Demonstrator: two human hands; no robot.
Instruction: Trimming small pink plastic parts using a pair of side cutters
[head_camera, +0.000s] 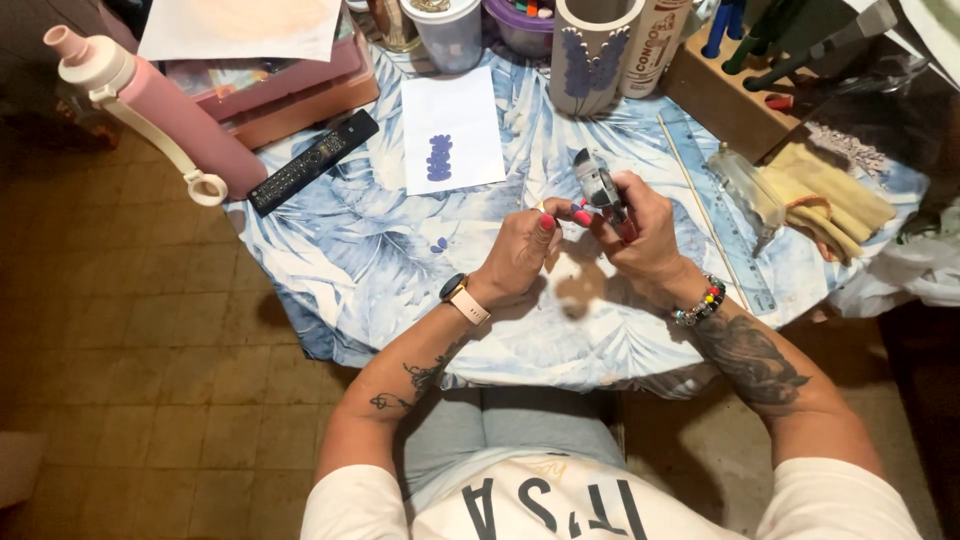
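Head view — right hand (648, 232) closed around small metal pliers with red handles (603, 192), above the middle of the blue leaf-print tablecloth (340, 250). Left hand (520, 250) pinches something tiny at the jaws; cannot identify it. Advice: keep both wrists braced, squeeze gently.

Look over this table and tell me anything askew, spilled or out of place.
Nothing is spilled or broken. The pink water bottle lies tilted at the table's left edge, its neck overhanging the floor. The black remote lies slantwise beside it. The right hand holds a small metal tool; the left hand pinches something tiny.
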